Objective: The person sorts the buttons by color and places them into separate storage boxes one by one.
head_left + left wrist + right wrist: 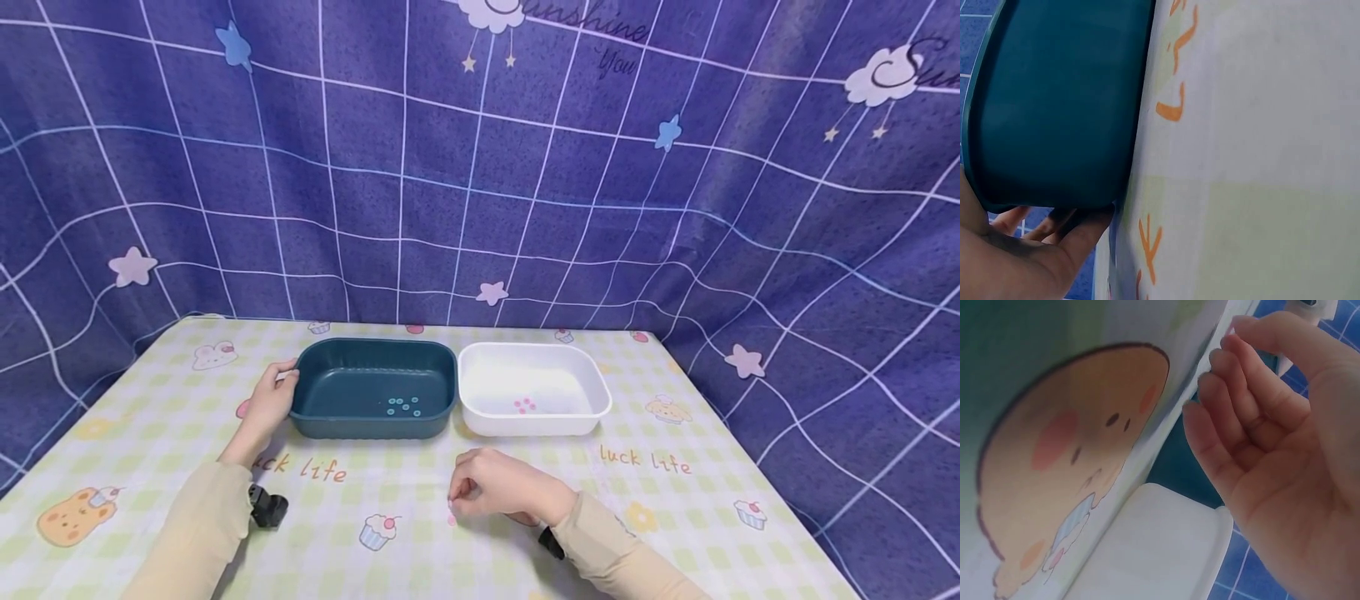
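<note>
My left hand grips the left end of a dark teal basin, with fingers against its end wall in the left wrist view. Several small light-blue, button-like discs lie inside. A white basin stands directly right of it, with several small pink discs on its floor. In front of the basins, low over the table, my right hand pinches a tiny pink disc between thumb and index finger. The fingertips mostly hide it. Another pink disc appears just below them on the tablecloth.
A checked tablecloth with printed cartoons and lettering covers the table. Behind the table and at its sides hangs a blue grid-patterned curtain. Black camera mounts sit on both wrists.
</note>
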### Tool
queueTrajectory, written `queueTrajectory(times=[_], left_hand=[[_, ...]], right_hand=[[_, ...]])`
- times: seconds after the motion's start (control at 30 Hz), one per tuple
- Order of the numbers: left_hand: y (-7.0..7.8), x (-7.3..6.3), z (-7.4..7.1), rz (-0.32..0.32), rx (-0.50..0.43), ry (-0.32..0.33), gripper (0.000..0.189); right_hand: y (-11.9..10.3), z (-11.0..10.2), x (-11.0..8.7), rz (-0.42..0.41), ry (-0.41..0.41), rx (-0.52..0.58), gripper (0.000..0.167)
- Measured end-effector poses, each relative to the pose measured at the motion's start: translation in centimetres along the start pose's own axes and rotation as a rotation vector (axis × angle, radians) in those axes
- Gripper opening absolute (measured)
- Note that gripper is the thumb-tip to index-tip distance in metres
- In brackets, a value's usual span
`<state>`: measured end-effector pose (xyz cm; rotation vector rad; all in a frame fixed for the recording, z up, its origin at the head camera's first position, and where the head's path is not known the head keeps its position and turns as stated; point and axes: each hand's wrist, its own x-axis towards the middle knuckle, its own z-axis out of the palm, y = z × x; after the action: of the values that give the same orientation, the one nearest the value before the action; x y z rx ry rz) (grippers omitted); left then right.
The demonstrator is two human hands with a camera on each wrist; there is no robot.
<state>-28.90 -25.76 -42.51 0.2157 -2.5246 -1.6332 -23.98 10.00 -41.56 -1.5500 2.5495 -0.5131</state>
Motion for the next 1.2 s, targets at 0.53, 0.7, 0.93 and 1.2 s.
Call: queueTrajectory(times=[0.53,0.7,0.93,1.2], left_hand=[[-0.7,0.2,0.0,-0.002,0.009,0.021,0.053],[-0.7,0.3,0.1,0.0,-0.003,0.018,0.054],[-0.5,0.2,0.1,-0.01,-0.005,0.01,0.053],[-0.4,0.3,0.2,-0.016,-0.002,0.016,0.053]], right_hand=[[0.0,-0.5,0.1,0.069,0.089,0.001,0.005],[-0.1,-0.8,0.1,0.071,0.093,0.021,0.006],[-0.1,-1.4,0.0,0.061,0.129,0.039,0.006],[0.2,-2.4,-0.1,0.063,0.166,0.036,0.005]])
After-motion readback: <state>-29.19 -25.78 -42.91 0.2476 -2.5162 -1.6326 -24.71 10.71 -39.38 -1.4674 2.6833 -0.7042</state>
